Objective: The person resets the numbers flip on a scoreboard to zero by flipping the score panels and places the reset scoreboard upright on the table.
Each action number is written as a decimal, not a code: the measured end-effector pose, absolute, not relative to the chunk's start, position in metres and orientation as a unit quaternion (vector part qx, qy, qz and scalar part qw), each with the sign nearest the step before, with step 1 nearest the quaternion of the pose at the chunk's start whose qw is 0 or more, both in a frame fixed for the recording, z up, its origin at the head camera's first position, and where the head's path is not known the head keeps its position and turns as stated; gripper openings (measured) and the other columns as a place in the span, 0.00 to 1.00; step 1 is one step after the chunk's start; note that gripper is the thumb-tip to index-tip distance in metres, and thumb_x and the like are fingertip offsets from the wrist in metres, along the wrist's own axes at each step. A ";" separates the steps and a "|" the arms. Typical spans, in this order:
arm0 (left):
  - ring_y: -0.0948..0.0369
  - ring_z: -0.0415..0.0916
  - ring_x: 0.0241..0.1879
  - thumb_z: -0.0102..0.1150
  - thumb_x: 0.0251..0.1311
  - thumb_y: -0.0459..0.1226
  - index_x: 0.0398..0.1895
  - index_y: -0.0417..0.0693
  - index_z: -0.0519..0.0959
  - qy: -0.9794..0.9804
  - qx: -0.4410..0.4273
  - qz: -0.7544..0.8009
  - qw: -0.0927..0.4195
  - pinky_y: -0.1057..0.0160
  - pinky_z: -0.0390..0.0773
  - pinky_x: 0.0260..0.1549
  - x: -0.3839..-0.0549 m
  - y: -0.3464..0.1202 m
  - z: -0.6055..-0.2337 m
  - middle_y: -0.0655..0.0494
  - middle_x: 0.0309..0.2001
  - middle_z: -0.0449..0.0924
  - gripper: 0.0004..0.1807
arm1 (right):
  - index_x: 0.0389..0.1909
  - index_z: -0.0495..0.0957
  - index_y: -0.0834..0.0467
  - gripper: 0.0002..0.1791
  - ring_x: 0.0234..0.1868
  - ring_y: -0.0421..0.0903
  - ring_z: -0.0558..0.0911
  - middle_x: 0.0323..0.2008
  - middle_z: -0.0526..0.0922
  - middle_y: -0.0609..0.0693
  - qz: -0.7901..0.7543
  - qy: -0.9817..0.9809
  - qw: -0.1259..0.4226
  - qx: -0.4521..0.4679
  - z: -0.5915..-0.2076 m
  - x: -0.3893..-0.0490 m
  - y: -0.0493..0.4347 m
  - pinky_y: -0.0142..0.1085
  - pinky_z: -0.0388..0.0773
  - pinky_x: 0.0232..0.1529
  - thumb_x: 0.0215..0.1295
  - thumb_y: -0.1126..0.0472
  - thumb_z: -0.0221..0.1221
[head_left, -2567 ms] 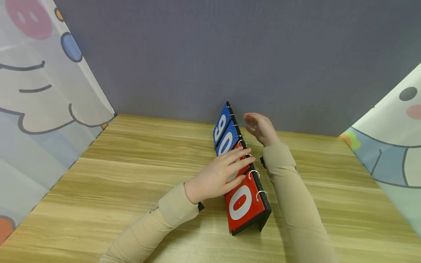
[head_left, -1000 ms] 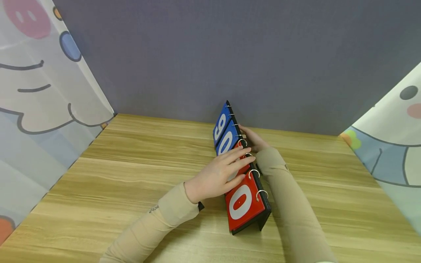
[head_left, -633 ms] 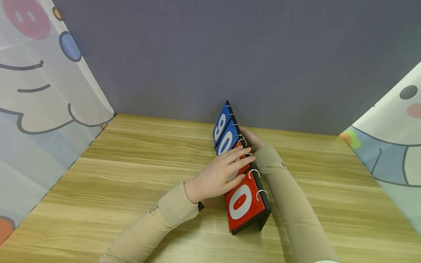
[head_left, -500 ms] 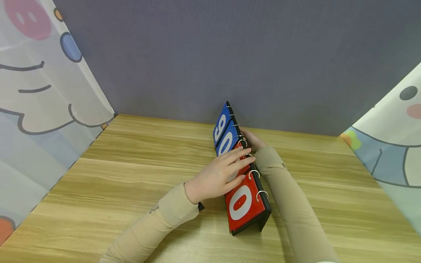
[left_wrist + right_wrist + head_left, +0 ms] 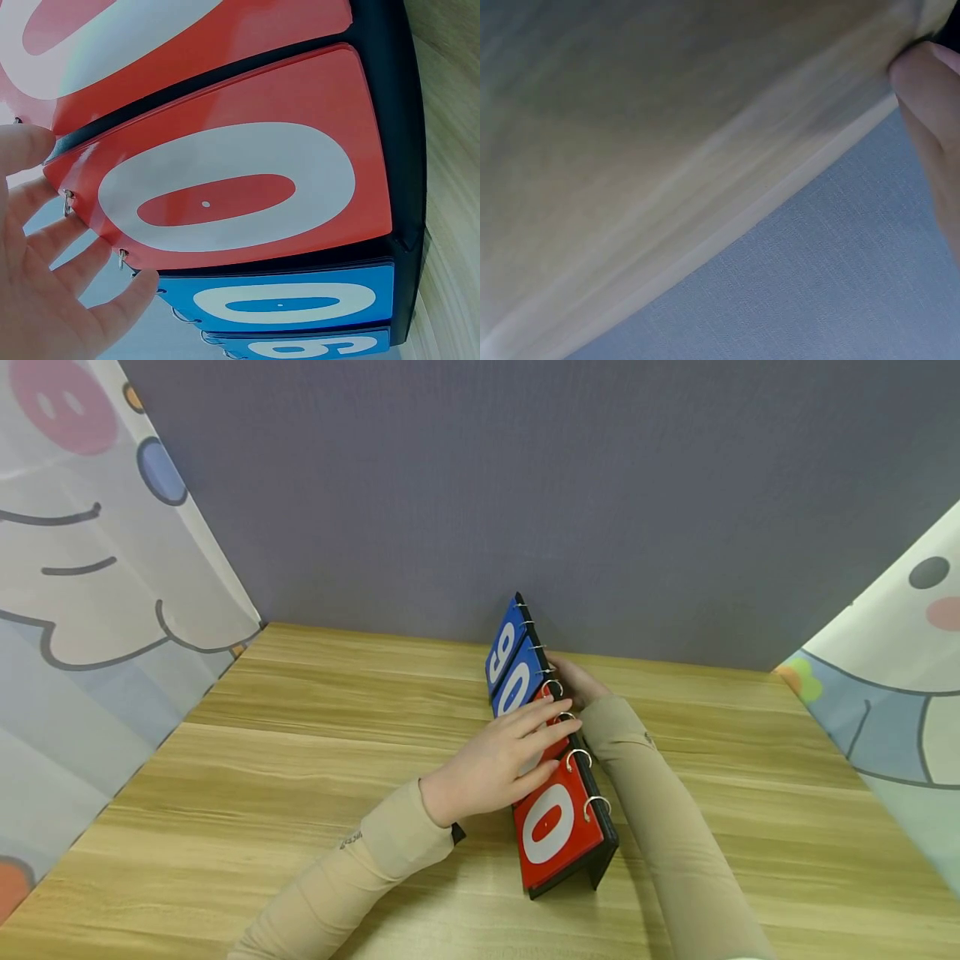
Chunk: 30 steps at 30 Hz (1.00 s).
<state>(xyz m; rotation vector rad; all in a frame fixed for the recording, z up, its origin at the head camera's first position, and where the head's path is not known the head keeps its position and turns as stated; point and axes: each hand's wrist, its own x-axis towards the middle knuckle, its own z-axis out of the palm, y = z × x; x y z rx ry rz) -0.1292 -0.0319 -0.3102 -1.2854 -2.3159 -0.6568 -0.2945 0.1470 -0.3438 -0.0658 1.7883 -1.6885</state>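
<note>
A flip scoreboard (image 5: 573, 793) stands tent-like on the table, with red and blue number cards hung on metal rings along its top ridge. In the left wrist view, a red 0 card (image 5: 330, 97) sits between another red 0 and a blue 0 card (image 5: 386, 281); the far blue card (image 5: 380, 335) shows a 6 or 9. My left hand (image 5: 483, 768) lies over the red cards, fingers extended to the rings at the ridge. My right hand (image 5: 577, 681) is behind the board, its fingers mostly hidden. In the right wrist view, part of it touches a black edge (image 5: 949, 34).
The scoreboard stands on a wood-grain table (image 5: 337, 710). A grey wall panel (image 5: 375, 510) rises at the table's back edge. Cartoon-printed curtains hang at the left (image 5: 75, 693) and right (image 5: 892, 693).
My right hand has moved from the right of the board to its back side, and has stayed there over the last half second. My left hand and the scoreboard have not moved.
</note>
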 end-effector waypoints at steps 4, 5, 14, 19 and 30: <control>0.54 0.59 0.69 0.54 0.65 0.39 0.64 0.46 0.69 -0.830 -0.462 -0.234 0.207 0.59 0.57 0.69 -0.129 -0.032 -0.310 0.48 0.68 0.63 0.24 | 0.37 0.75 0.55 0.27 0.29 0.39 0.80 0.28 0.81 0.44 -0.632 0.698 0.336 -0.024 -0.343 -0.295 0.147 0.30 0.77 0.33 0.74 0.42 0.33; 0.54 0.59 0.69 0.54 0.65 0.39 0.64 0.46 0.69 -0.830 -0.462 -0.235 0.207 0.59 0.57 0.69 -0.129 -0.032 -0.311 0.48 0.68 0.63 0.24 | 0.39 0.74 0.56 0.26 0.29 0.39 0.80 0.29 0.80 0.44 -0.628 0.702 0.336 -0.021 -0.343 -0.295 0.147 0.30 0.77 0.33 0.74 0.42 0.33; 0.53 0.60 0.69 0.55 0.65 0.38 0.64 0.45 0.70 -0.826 -0.465 -0.233 0.218 0.57 0.57 0.68 -0.130 -0.031 -0.312 0.46 0.68 0.63 0.24 | 0.46 0.70 0.55 0.25 0.32 0.38 0.78 0.35 0.76 0.45 -0.622 0.718 0.312 -0.010 -0.342 -0.299 0.144 0.31 0.77 0.36 0.73 0.41 0.33; 0.53 0.59 0.69 0.54 0.65 0.39 0.64 0.45 0.69 -0.827 -0.465 -0.235 0.212 0.56 0.58 0.68 -0.130 -0.031 -0.312 0.47 0.68 0.62 0.24 | 0.46 0.68 0.60 0.29 0.30 0.39 0.78 0.33 0.75 0.48 -0.626 0.711 0.320 0.022 -0.340 -0.300 0.144 0.32 0.77 0.34 0.73 0.40 0.30; 0.52 0.60 0.69 0.55 0.64 0.39 0.64 0.45 0.69 -0.826 -0.464 -0.235 0.216 0.56 0.58 0.68 -0.130 -0.032 -0.311 0.46 0.68 0.63 0.24 | 0.56 0.70 0.64 0.39 0.44 0.52 0.79 0.50 0.75 0.62 -0.664 0.659 0.354 -0.013 -0.397 -0.360 0.169 0.45 0.78 0.49 0.65 0.32 0.46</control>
